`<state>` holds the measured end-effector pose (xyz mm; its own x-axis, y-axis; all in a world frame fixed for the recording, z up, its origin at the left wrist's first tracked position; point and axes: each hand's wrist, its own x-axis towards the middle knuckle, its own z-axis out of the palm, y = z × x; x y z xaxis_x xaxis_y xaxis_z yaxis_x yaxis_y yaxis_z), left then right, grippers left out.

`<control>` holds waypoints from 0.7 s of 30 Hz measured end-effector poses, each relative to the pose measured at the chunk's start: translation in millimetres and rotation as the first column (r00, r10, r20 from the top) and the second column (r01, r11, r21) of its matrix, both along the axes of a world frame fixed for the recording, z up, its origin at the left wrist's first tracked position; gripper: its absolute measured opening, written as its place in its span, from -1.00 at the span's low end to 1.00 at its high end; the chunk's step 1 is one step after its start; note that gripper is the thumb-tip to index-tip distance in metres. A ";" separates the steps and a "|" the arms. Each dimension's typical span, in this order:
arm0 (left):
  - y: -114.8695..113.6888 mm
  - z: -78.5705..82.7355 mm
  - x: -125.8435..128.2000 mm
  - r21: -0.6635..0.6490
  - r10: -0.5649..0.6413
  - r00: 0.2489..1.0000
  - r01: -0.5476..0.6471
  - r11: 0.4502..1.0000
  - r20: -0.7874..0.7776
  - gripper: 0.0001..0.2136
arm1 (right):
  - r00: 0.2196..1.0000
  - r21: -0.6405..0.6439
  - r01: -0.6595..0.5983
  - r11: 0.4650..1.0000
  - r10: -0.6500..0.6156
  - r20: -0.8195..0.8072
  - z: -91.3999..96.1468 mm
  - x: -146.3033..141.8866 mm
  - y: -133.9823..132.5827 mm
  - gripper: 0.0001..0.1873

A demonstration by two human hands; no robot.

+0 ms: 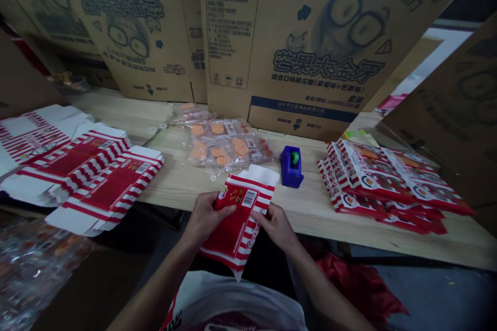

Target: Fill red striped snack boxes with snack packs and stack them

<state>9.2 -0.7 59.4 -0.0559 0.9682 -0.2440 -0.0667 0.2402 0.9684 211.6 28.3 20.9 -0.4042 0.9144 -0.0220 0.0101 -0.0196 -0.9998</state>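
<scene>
A flat red-and-white striped carton (237, 217) with a barcode lies between both my hands at the near edge of the wooden table (306, 207). My left hand (205, 215) grips its left side, thumb on top. On its right side my right hand (276, 225) pinches the edge with closed fingers. The carton's white flaps point away from me.
Stacks of flat striped cartons (97, 176) lie at the left. Clear packets of orange items (223, 146) sit behind the held carton. A blue tape dispenser (291, 165) stands beside them. Filled red boxes (388, 181) are piled at the right. Large printed cardboard boxes (310, 36) wall the back.
</scene>
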 end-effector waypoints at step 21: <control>-26.7 -40.5 9.9 -0.101 0.046 0.946 -0.014 0.995 0.321 -0.60 | 0.997 -0.067 0.072 0.995 -0.072 0.003 17.3 19.6 35.4 -0.58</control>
